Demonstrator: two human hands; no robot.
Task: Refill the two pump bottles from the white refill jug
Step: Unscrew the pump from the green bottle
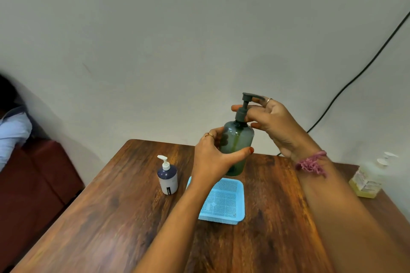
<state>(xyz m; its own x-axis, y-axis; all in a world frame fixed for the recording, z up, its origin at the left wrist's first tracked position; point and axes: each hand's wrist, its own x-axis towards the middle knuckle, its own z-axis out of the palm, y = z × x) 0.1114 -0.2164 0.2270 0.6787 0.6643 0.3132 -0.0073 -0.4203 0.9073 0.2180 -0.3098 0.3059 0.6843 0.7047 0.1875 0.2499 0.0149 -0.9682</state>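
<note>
A translucent grey-green pump bottle [238, 139] with a dark pump head is held upright above the wooden table [111, 217], over the far edge of a light blue mesh basket [224, 201]. My left hand [213, 155] grips the bottle's body. My right hand [270, 122] pinches the collar of its pump. A smaller bottle [168, 178], white below and dark purple above with a white pump, stands on the table to the left. No white refill jug is in view.
A yellowish object [366, 184] sits at the table's right edge. A black cable [355, 77] runs down the wall on the right. To the left is a dark red seat [33, 184] with a person's light sleeve [13, 133].
</note>
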